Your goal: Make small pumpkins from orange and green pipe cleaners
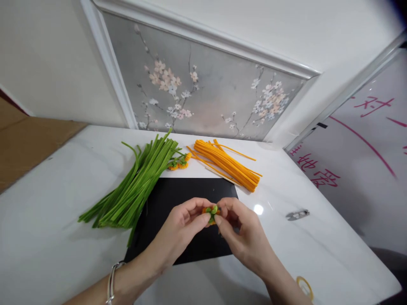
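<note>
— What did your left hand point(186, 220) and right hand point(244, 228) hold?
— You pinched a small orange-and-green flower point(212, 215) between them, over the black mat point(190, 190); long green stems point(140, 186) lay to your left.

Red "对" point(372, 105); "她爱" point(324, 178); on a whiteboard point(365, 203)

Orange-and-green piece point(212, 214): partly covered by fingertips of left hand point(182, 222) and right hand point(243, 233); underside out of sight, exact form too small to tell. Right hand's lower fingers mostly hidden behind its thumb and palm. Black mat point(190, 190) partly covered by both hands, left forearm and green stems point(133, 186). Both forearms cut off by bottom edge. Cardboard point(32, 144) cut by left edge; whiteboard point(359, 212) by right.
</note>
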Motion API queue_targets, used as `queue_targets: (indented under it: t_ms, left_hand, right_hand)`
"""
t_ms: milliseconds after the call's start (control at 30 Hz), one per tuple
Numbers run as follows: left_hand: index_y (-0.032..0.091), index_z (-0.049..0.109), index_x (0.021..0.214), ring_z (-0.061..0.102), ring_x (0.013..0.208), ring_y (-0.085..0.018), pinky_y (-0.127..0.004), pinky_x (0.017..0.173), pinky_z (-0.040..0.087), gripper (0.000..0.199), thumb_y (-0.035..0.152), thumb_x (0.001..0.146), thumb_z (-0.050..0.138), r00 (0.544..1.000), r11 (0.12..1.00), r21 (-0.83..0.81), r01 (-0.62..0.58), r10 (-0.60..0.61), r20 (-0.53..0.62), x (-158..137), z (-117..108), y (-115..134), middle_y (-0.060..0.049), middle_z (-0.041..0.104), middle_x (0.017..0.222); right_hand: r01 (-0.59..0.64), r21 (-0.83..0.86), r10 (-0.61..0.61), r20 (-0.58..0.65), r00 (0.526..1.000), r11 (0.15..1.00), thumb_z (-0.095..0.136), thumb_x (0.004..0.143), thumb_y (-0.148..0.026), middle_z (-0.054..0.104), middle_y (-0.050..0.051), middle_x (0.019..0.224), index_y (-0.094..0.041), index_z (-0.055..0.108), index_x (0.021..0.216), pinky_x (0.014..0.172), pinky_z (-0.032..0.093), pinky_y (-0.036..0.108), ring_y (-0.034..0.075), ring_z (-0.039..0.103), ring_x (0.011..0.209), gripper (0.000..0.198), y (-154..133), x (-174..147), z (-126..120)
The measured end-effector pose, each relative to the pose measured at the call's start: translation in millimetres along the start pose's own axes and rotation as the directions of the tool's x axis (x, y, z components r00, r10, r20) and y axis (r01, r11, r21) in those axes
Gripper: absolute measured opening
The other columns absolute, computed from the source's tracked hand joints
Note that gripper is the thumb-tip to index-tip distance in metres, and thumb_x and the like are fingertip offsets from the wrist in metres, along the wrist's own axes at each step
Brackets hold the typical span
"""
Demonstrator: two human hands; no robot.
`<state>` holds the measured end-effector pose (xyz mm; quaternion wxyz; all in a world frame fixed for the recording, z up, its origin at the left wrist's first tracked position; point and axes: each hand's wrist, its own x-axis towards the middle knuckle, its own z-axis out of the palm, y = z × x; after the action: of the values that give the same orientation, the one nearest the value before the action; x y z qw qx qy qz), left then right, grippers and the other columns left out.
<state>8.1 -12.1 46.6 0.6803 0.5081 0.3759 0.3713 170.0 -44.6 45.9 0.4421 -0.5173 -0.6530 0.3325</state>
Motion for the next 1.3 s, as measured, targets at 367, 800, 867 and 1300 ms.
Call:
queue_targets:
  t_ms: [367, 800, 867, 1300]
  left_hand:
    - [0.017, 0.072, 0.092, 0.063, 0.077, -0.015, -0.026, 0.074, 0.05, 0.016, 0.024, 0.083, 0.061, 0.994, 0.998, -0.026, 0.063, -0.065, -0.087, -0.5, 3.4, -0.7, -0.002, 0.07, 0.082]
    - [0.016, 0.067, 0.102, 0.063, 0.097, -0.019, -0.03, 0.09, 0.048, 0.022, 0.015, 0.08, 0.061, 0.997, 0.995, 0.097, 0.008, -0.015, 0.074, 2.1, -0.1, 0.9, -0.004, 0.071, 0.099]
    - [0.016, 0.068, 0.099, 0.063, 0.092, -0.019, -0.029, 0.084, 0.049, 0.02, 0.015, 0.08, 0.06, 0.994, 0.983, 0.182, 0.007, -0.027, 0.106, 2.5, -1.0, -1.3, -0.003, 0.07, 0.094]
    - [0.017, 0.07, 0.091, 0.061, 0.088, -0.017, -0.027, 0.082, 0.047, 0.015, 0.014, 0.078, 0.062, 0.998, 0.997, 0.058, 0.058, -0.06, 0.032, 0.7, 3.7, -6.3, -0.001, 0.069, 0.086]
  right_hand:
    - [0.316, -0.296, -0.34, -0.035, 0.94, 0.901, 0.045, 0.09, -0.01, 0.058, 0.006, 0.085, -0.021, 0.065, 0.091, 0.065, 0.053, 0.027, 0.015, 0.06, 0.076, 0.023, 6.0, 0.7, 1.8]
    - [0.105, -0.027, -0.104, 0.03, 0.994, 0.994, 0.048, 0.094, -0.02, 0.06, 0.003, 0.085, -0.022, 0.066, 0.101, 0.061, 0.051, 0.023, 0.011, 0.059, 0.067, 0.019, 9.0, 10.5, -19.7]
    - [0.125, -0.038, -0.12, 0.118, 0.986, 0.991, 0.056, 0.09, -0.018, 0.063, 0.003, 0.088, -0.022, 0.07, 0.093, 0.069, 0.051, 0.024, 0.013, 0.062, 0.076, 0.015, 11.2, 14.7, -22.3]
    - [0.137, -0.133, -0.114, 0.167, 0.979, 0.982, 0.057, 0.084, -0.014, 0.054, -0.001, 0.074, -0.018, 0.058, 0.07, 0.053, 0.042, 0.02, 0.009, 0.05, 0.059, 0.014, 14.3, 17.1, -10.8]
